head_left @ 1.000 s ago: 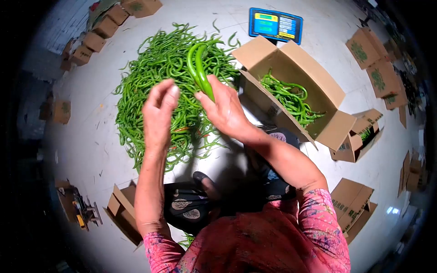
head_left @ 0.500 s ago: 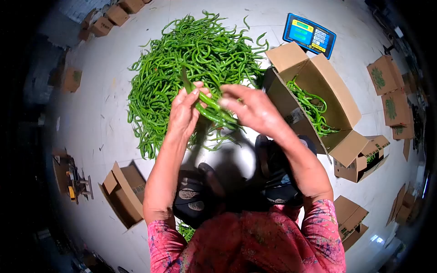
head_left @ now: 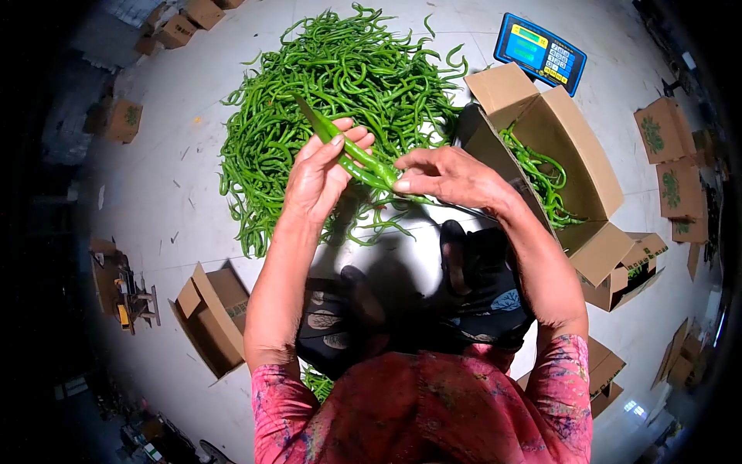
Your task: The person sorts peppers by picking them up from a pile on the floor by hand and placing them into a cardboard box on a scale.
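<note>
Long green chili peppers point(head_left: 363, 161) lie across my left hand point(head_left: 321, 174), the thumb pressing them against the fingers. Their upper tip points to the far left, over the heap. My right hand point(head_left: 456, 179) pinches the lower ends of the same peppers between thumb and fingers. Beyond both hands, a large heap of green chili peppers point(head_left: 309, 77) spreads over the pale floor. To the right of my right hand stands an open cardboard box point(head_left: 583, 131) with more green peppers point(head_left: 541, 174) inside.
A blue-framed scale display point(head_left: 541, 52) rises behind the box. Another open carton point(head_left: 209, 321) sits at lower left, and a smaller one point(head_left: 630, 271) at right. Stacked cartons point(head_left: 665, 131) line the far right. My knees point(head_left: 483, 309) are below the hands.
My right hand has come down onto the peppers' lower ends and pinches them. The peppers in my left hand show more fully. The whole view has shifted slightly.
</note>
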Tool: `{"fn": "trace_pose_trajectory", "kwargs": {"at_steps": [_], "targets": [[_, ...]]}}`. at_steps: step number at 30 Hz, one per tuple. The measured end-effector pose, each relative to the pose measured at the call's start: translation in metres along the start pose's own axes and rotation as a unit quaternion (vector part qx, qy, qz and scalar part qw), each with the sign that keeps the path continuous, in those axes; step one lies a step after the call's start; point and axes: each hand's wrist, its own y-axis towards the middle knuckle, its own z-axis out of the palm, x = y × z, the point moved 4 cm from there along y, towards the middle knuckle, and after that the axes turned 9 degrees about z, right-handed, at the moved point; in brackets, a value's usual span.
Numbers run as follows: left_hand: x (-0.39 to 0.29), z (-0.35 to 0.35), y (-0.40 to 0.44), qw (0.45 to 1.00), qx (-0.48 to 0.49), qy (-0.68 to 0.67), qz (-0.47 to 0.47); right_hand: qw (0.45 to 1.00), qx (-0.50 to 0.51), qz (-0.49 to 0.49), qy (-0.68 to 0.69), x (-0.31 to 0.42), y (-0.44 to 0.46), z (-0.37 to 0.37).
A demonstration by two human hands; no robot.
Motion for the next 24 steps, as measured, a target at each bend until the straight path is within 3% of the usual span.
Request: {"fn": "trace_pose_trajectory", "kwargs": {"at_steps": [7,10,11,12,13,15,16,17,18,19,20,21,22,23,24], "targets": [[0.006,0.011,-0.004,1.0,0.015,0.01,-0.016,0.994,0.01,-0.035,-0.105,-0.004,0.003,0.003],[0.005,0.022,-0.004,0.999,0.038,0.017,0.018,0.976,-0.087,-0.075,-0.183,0.002,-0.008,0.0],[0.002,0.023,0.0,0.998,0.037,0.038,0.029,0.97,-0.108,-0.025,-0.215,0.005,-0.013,0.001],[-0.002,0.026,0.006,0.998,0.028,0.033,0.048,0.926,-0.21,-0.07,-0.305,0.008,-0.016,0.004],[-0.01,0.027,0.013,0.995,-0.011,0.068,0.066,0.898,-0.259,-0.054,-0.352,0.013,-0.022,0.005],[-0.029,0.03,0.031,0.98,-0.05,0.138,0.134,0.799,-0.427,-0.172,-0.387,0.023,-0.036,0.014],[-0.04,0.049,0.034,0.966,-0.062,0.186,0.168,0.822,-0.406,-0.179,-0.357,0.026,-0.047,0.019],[-0.046,0.065,0.041,0.963,-0.036,0.183,0.195,0.806,-0.439,-0.2,-0.343,0.03,-0.053,0.029],[-0.052,0.08,0.047,0.958,-0.013,0.182,0.222,0.831,-0.39,-0.242,-0.313,0.025,-0.055,0.036],[-0.053,0.1,0.052,0.951,0.011,0.212,0.226,0.902,-0.294,-0.313,-0.049,-0.015,-0.021,0.066],[-0.051,0.123,0.055,0.942,0.035,0.242,0.231,0.911,-0.224,-0.345,0.033,-0.029,-0.022,0.075],[-0.045,0.145,0.058,0.934,0.055,0.268,0.231,0.859,-0.273,-0.363,-0.237,-0.02,-0.045,0.076],[-0.035,0.169,0.058,0.915,0.069,0.321,0.235,0.782,-0.301,-0.381,-0.39,-0.019,-0.056,0.084],[-0.023,0.192,0.059,0.898,0.092,0.355,0.241,0.746,-0.303,-0.399,-0.438,-0.021,-0.059,0.091],[-0.009,0.211,0.06,0.88,0.114,0.388,0.248,0.79,-0.261,-0.431,-0.35,-0.024,-0.063,0.092]]}}
